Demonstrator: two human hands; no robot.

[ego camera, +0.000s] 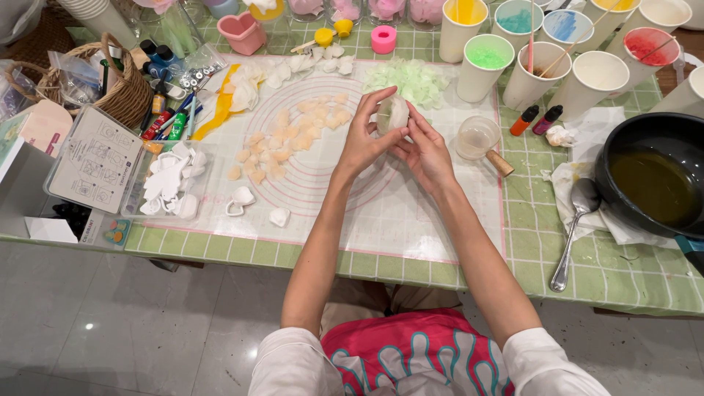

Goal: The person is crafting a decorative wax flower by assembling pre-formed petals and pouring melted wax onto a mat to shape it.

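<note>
Both hands share the grip on one small pale bud-shaped piece, whitish w/ a green tint, prob. wax petals pressed together. Left hand cups it from the side, fingers curled shut around it; right hand closes on it from below and right, fingertips pinching its lower edge. It's held up just above the silicone mat, at mid-bench, likely so it can be turned w/o being squashed.

Left to right: a wicker basket at far left holds small dye bottles; in front of it, a clear plastic tray w/ a printed sheet. Next, white heart-shaped cutters lie heaped, two more loose on the mat. Peach petals, thin and curled, are spread across the mat's pink ring lines, w/in easy reach of the left hand. White petals sit above them, pale green petals just behind the hands.

Right of the hands: a small clear measuring cup w/ wooden handle, then paper cups of coloured wax w/ stir sticks. Far right, a metal spoon rests on crumpled tissue beside a black pan of amber liquid. Green checked cloth covers the bench.
</note>
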